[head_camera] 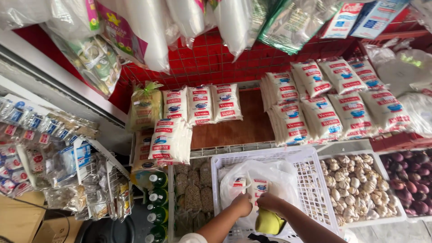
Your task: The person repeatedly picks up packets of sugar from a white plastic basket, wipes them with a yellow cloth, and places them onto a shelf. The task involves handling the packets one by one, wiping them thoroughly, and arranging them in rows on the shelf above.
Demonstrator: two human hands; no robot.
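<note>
Both of my hands reach into a thin clear plastic bag that lies in a white slotted crate. My left hand and my right hand are closed together on a small white packet with red and blue print. A second packet of the same kind sits in the bag just left of it. A yellow cloth hangs under my right wrist.
A wooden shelf above the crate carries rows of white packets, with a larger stack to the right. Crates of garlic and red onions stand right. Green-capped bottles and hanging sachets are left.
</note>
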